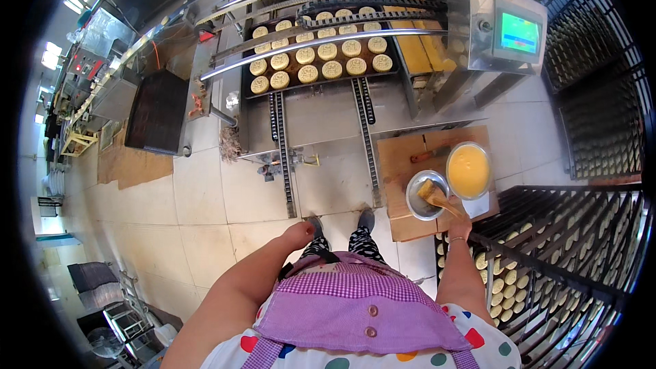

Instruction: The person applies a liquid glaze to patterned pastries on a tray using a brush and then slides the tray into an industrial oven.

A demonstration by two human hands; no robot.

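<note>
Right hand (459, 217) wrapped round a wooden-handled brush (439, 200)

The brush's head is over a metal bowl (414, 197) on cardboard (402, 157); beside it, yellow liquid (469, 168). From here I can't tell whether the left hand's (298, 234) fingers are spread.

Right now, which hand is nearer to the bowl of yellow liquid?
Right. The right hand, holding the brush, is close on the near side of the bowl of yellow liquid; the left hand is farther off, leftward.

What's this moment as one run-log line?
Right hand: holds brush at metal bowl | Left hand: away from bowl | Beside bowl: yellow liquid | Ahead: tray, round cakes
</note>
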